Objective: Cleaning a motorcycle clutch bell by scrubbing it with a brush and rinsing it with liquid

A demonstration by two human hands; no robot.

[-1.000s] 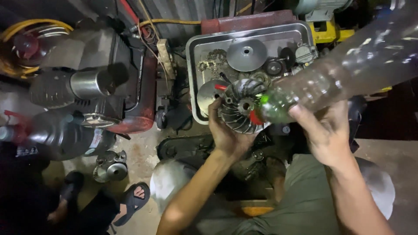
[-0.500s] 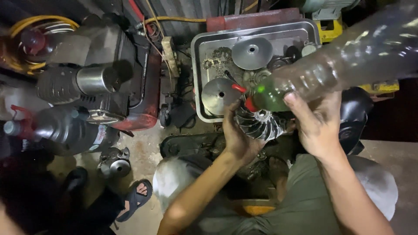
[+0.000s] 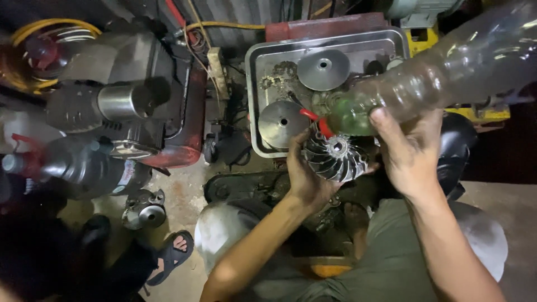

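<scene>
My left hand (image 3: 305, 173) grips a finned metal pulley face (image 3: 335, 156) from its left side, holding it above my lap. My right hand (image 3: 411, 151) holds a clear plastic bottle (image 3: 442, 75) tilted down to the left, its greenish neck just over the finned part. A red-handled tool (image 3: 316, 120) shows between the bottle's mouth and the part. Behind them a metal tray (image 3: 258, 100) carries two smooth round discs (image 3: 323, 69) and several small parts.
A red and black engine unit (image 3: 140, 106) stands at the left. A large dark plastic bottle (image 3: 84, 162) lies in front of it. A small round metal housing (image 3: 144, 210) and a sandalled foot (image 3: 173, 249) are on the concrete floor. A yellow hose coil (image 3: 33, 33) sits far left.
Both hands have shifted right and slightly down with the finned part and the bottle. The bottle's neck stays over the part.
</scene>
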